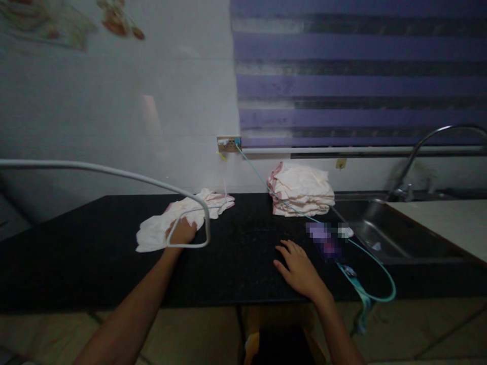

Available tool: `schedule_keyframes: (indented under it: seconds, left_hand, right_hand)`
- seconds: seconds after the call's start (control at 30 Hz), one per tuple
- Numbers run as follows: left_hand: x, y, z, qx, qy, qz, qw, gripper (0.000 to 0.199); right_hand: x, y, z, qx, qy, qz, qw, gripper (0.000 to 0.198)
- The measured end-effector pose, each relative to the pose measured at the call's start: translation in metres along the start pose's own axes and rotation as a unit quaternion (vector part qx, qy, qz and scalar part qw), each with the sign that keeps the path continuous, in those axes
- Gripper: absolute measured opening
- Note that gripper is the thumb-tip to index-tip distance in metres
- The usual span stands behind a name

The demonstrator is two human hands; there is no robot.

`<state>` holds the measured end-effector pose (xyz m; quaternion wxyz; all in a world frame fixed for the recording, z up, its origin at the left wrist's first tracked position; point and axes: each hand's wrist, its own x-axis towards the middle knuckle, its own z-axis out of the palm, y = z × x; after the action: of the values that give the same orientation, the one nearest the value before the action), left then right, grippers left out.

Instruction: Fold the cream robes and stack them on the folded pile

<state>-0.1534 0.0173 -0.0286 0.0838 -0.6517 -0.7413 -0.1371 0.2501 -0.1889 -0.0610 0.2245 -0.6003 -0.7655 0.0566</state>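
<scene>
My left hand (183, 232) is on the left, closed on the near edge of a spread-out white cloth (154, 230) with pink edging; the cloth and a rod in front hide part of its fingers. My right hand (299, 266) lies palm down on the black countertop (243, 274), fingers apart and nothing in them. Beyond it, against the wall, stands a folded stack of white cloths (302, 187) with pink edges. To its right lies a phone (323, 242), blurred out in the picture, with a teal strap (363, 299).
A white bent rod (114, 172) crosses the near left, ending in a loop before my left hand. From the wall socket (229, 144), a teal cable (253, 167) runs over the stack to the phone. At right are a steel sink (399, 233) and curved faucet (414, 147).
</scene>
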Motion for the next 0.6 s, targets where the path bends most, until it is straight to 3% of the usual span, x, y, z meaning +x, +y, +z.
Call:
schedule_keyframes:
  seconds: [0.1,0.23,0.47,0.6]
  left_hand:
    - [-0.002,-0.005,0.012,0.008,0.003,-0.014,1.000,0.055]
    - [-0.003,-0.001,0.012,0.005,0.012,0.023,1.000,0.052]
    - [-0.023,0.018,0.002,-0.043,0.003,0.207,0.977,0.044]
    - [-0.071,0.046,-0.011,-0.097,-0.006,0.316,0.944,0.035]
  right_hand:
    - [0.000,0.001,0.001,0.004,0.002,0.002,1.000,0.052]
    - [0.001,0.001,0.001,0.003,0.005,-0.007,1.000,0.050]
    - [0.003,-0.006,-0.004,-0.022,0.007,-0.003,1.000,0.049]
    - [0.004,-0.007,-0.003,-0.022,0.005,-0.004,1.000,0.049]
